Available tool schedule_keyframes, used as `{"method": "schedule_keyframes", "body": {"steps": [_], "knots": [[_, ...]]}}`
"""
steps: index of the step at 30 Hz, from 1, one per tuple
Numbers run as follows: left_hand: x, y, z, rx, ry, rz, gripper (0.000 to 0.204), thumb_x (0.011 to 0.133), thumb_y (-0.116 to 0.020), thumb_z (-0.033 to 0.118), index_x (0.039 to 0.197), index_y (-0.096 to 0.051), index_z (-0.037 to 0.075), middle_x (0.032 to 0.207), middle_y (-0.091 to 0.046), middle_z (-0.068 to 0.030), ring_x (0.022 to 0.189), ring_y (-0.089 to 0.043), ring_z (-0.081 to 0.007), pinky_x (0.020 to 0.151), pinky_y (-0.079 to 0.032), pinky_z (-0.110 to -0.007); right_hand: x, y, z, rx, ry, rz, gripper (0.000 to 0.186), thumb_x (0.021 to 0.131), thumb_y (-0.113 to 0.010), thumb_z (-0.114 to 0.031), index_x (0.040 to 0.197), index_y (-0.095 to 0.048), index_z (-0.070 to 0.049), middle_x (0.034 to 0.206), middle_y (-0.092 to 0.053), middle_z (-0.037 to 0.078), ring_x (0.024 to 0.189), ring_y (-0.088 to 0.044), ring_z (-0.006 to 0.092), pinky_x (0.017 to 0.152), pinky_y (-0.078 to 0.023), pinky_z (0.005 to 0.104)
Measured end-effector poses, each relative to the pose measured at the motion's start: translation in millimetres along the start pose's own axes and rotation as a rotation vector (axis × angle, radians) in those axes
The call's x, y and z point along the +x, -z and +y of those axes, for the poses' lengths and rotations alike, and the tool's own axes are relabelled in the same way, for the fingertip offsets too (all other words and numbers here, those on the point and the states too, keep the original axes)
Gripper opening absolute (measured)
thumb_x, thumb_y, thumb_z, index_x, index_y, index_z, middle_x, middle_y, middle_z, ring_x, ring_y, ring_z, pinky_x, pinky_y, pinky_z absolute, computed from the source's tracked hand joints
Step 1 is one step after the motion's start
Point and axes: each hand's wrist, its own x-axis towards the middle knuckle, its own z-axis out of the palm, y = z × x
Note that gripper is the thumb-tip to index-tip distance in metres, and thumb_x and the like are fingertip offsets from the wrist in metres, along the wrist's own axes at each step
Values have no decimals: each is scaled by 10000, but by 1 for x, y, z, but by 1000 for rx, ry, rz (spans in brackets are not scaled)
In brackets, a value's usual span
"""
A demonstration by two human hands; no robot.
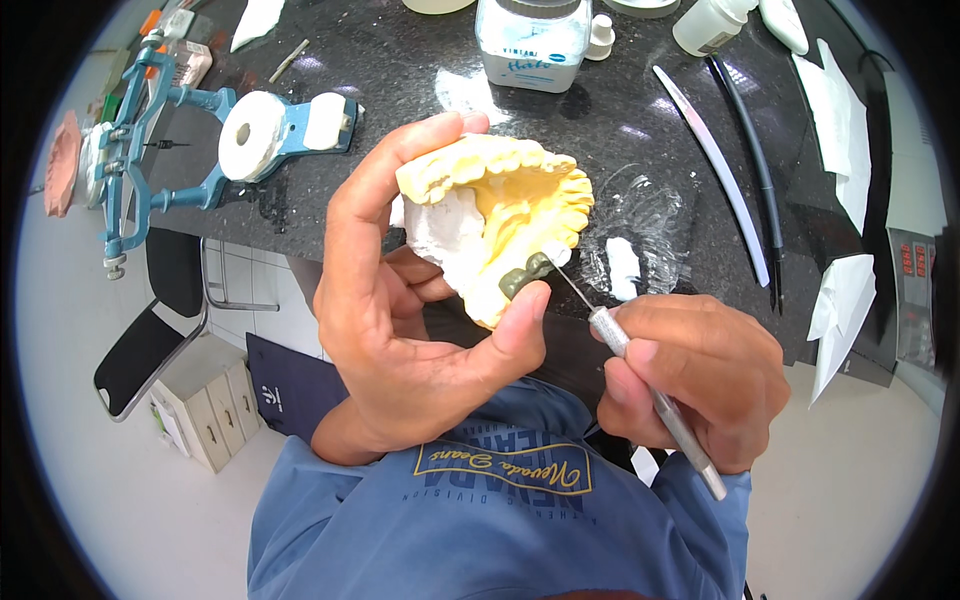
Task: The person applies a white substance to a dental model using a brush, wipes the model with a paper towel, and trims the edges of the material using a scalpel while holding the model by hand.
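Note:
A yellow plaster dental cast [540,200] with a white plaster patch is raised above the bench, tilted, its tooth row turned up and to the right. My left hand [400,290] is wrapped round it, fingers behind and thumb at the lower edge. Dark green wax [525,274] covers a few teeth beside that thumb. My right hand [700,375] grips a metal dental carving tool [660,400] like a pen. Its thin tip reaches the end of the wax next to a pale tooth; whether it touches cannot be told.
On the dark stone bench [400,80] a blue articulator [200,150] stands at left. A clear jar [533,45] and a white bottle [710,25] are at the back. Two slender brushes [745,170], a crumpled tissue [622,268] and white paper [840,310] lie at right.

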Motion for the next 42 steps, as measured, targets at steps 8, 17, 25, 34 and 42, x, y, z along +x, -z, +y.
{"method": "schedule_keyframes", "body": {"steps": [8, 17, 25, 34, 42], "knots": [[-1, 1, 0, 45, -23, -9, 796, 748, -763, 86, 1403, -335, -65, 1360, -487, -272, 1184, -577, -263, 961, -523, -334, -1, 24, -6, 95, 26, -54, 343, 890, -700, -155, 1133, -511, -3, 832, -627, 187, 595, -648, 246, 471, -556, 298], [1, 1, 6, 60, -40, -40, 765, 716, -696, -70, 1404, -362, -43, 1352, -508, -255, 1198, -575, -284, 1014, -489, -363, 57, 112, -7, -438, -547, -74, 274, 925, -629, -68, 1179, -602, 29, 929, -593, 93, 786, -562, 111, 681, -477, 241], [9, 7, 4, 51, -34, -89, 767, 705, -708, -67, 1397, -377, -57, 1396, -473, -251, 1205, -572, -277, 996, -506, -360, 61, 105, 10, -704, -783, -402, 366, 784, -728, -9, 1134, -639, -71, 760, -613, 50, 648, -578, 106, 619, -486, 243], [19, 22, -1, 152, -115, -166, 776, 678, -747, -42, 1380, -417, -73, 1341, -506, -222, 1194, -574, -269, 959, -543, -352, 58, 81, 4, -703, -806, -426, 334, 760, -698, 26, 1085, -651, -32, 799, -631, 61, 639, -591, 110, 581, -493, 243], [26, 29, -14, 236, -339, -169, 746, 635, -829, 82, 1308, -532, -43, 1247, -558, -208, 1121, -612, -270, 895, -553, -336, 64, 91, -21, -442, -456, 80, 147, 855, -633, -92, 833, -525, 5, 726, -527, 53, 602, -537, 109, 530, -471, 222]]}}
